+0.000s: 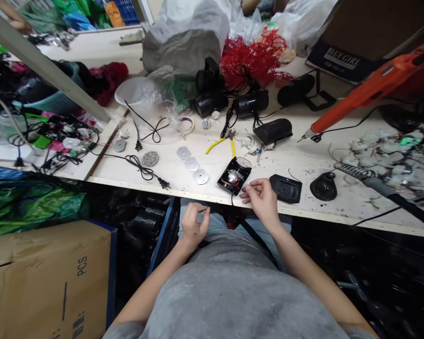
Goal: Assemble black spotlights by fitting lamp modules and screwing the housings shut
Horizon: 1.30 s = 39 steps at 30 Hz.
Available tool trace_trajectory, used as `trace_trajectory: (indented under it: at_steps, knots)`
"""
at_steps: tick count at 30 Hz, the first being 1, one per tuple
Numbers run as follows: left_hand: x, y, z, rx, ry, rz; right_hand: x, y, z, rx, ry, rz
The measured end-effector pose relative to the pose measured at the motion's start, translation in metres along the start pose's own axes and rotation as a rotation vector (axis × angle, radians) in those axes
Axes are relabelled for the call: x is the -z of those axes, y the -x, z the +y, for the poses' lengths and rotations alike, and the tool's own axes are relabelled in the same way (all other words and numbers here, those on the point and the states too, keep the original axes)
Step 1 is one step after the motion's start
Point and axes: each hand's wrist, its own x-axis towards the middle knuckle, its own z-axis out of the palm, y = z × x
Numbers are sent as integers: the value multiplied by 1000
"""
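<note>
My left hand [194, 226] is in front of the table edge, over my lap, with its fingers curled toward the thumb. Something small and dark may sit at its fingertips, too small to name. On the table lies an open black plastic housing [224, 181] with coloured wires and a silvery part inside; a round wire grille [243, 162] is at its far end. Beside its near right corner is my right hand [263, 200], thumb and fingers drawn together; I cannot tell whether they grip anything. A black cable [232, 199] hangs from the housing over the edge.
Yellow-handled cutters [216, 145] and several metal plates [191, 164] lie close by. To the right are a black cover [286, 189], a black round-ended part [323, 186] and a hanging orange electric screwdriver [360, 94]. Black cylindrical housings [250, 103] stand behind. A carton [49, 278] is at lower left.
</note>
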Motion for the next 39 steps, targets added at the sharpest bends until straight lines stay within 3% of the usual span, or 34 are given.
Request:
trace_trajectory:
  at_steps: [4, 8, 11, 14, 17, 20, 23, 27, 30, 33, 36, 39]
  knots:
    - [-11, 27, -21, 15, -53, -257, -9, -15, 3, -48, -27, 1]
    - [-35, 16, -27, 11, -130, -440, -8, -20, -7, -41, 55, 11]
    - [-34, 5, -25, -40, -151, -563, -6, -22, -14, -12, 140, 21]
    - [2, -6, -17, -110, -140, -641, -3, -25, -18, 10, 208, 20]
    - [64, -31, -4, -219, -156, -617, 2, -26, -20, 18, 250, 3]
    - [120, -74, 6, -337, -289, -430, 6, -25, -21, 21, 279, -11]
    - [140, -124, 0, -423, -386, -201, 8, -24, -21, 28, 298, -28]
    - [116, -182, -31, -403, -388, -57, 4, -25, -21, 37, 312, -40]
    - [85, -196, -39, -344, -380, -50, 2, -27, -22, 46, 311, -38]
    - [56, -170, -18, -279, -277, -7, 1, -28, -22, 49, 303, -44]
    - [24, -120, 19, -289, -55, -20, 2, -28, -21, 44, 298, -54]
    - [-11, -81, 44, -216, 10, -20, 3, -28, -20, 35, 299, -59]
